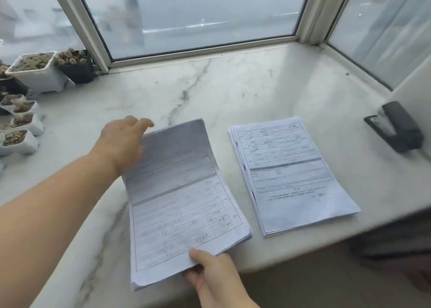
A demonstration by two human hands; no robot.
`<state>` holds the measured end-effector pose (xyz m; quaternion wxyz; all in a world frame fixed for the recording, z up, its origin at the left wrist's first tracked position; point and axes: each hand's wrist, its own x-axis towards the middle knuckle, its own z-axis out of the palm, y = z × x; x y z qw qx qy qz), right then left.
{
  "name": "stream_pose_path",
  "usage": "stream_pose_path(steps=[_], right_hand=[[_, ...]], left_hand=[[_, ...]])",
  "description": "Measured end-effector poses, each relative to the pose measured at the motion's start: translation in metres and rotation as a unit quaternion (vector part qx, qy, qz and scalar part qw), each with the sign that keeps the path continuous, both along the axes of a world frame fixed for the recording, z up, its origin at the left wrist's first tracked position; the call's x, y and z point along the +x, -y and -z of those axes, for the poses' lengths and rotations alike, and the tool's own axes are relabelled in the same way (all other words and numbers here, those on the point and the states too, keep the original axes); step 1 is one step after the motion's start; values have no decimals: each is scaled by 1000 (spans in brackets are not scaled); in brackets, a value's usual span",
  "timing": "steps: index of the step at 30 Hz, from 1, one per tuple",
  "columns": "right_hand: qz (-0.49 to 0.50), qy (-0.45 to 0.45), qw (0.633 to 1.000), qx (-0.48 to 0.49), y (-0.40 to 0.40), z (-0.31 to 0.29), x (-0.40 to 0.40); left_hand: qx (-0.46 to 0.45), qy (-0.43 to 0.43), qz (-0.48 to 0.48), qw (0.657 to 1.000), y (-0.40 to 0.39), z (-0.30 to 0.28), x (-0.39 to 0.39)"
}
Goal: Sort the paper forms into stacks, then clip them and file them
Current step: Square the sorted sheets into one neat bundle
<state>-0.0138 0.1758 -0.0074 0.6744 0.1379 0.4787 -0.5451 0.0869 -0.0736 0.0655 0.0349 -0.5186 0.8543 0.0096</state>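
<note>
Two stacks of paper forms are lying on the marble sill (210, 86). The right hand (217, 277) is pinching the near edge of the left stack (182, 198), thumb on top. The left hand (123, 142) is touching its far left edge, fingers loosely spread. The right stack (291, 174) is lying flat just beside. A black stapler (396, 126) is sitting well apart on the right; small plant pots (35, 72) are standing on the left.

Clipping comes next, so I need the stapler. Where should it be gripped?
Grip the black stapler across its long body, fingers on its two flanks, coming from above with the right hand. It lies flat by the right wall, apart from the papers.
</note>
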Motion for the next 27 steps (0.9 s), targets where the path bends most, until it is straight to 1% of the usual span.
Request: stream_pose_path(steps=[1, 2, 3, 4, 6, 7, 8, 10, 12, 13, 15, 16, 18, 19, 21, 23, 24, 27], right_hand=[[4, 0, 1000, 13, 3, 3, 5], [4, -10, 1000, 26, 5, 7, 8], [2, -19, 999, 38, 7, 10, 11], [-3, -25, 999, 48, 6, 11, 12], [-27, -41, 997, 57, 2, 12, 8], [-34, -49, 997, 49, -1, 10, 2], [-30, -52, 998, 36, -4, 8, -6], [8, -57, 998, 3, -12, 4, -28], [31, -74, 997, -24, -17, 3, -53], [22, -87, 996, -30, -19, 4, -65], [-37, -126, 991, -34, -20, 5, -86], [-83, -145, 985, -38, -19, 4, -94], [-166, -163, 972, -47, -16, 2, -106], [-190, -164, 967, -49, -14, 2, -110], [-209, -157, 964, -52, -11, 4, -115], [-211, -141, 966, -56, -12, 6, -118], [-211, -132, 967, -60, -12, 7, -118], [-214, -123, 967, -63, -12, 9, -120]], left_hand=[[-26, -50, -19, 998, -8, 6, -3], [-28, -115, -33, 992, -21, 11, -6], [-8, -167, -36, 985, -37, 17, -12], [38, -194, -27, 980, -56, 25, -17], [147, -177, 15, 973, -94, 46, -25], [177, -160, 27, 971, -109, 58, -27], [187, -145, 27, 971, -119, 67, -28], [182, -124, 14, 975, -124, 79, -27], [204, -110, -4, 973, -119, 75, -29], [217, -99, -8, 971, -117, 70, -32], [215, -74, -9, 974, -121, 60, -38], [198, -79, -9, 977, -130, 54, -42], [157, -134, 4, 978, -159, 45, -50], [150, -168, 11, 974, -176, 42, -54], [157, -195, 29, 968, -204, 51, -59], [139, -190, 46, 971, -218, 74, -56], [131, -211, 42, 968, -220, 82, -54], [129, -314, 16, 940, -219, 98, -44]])
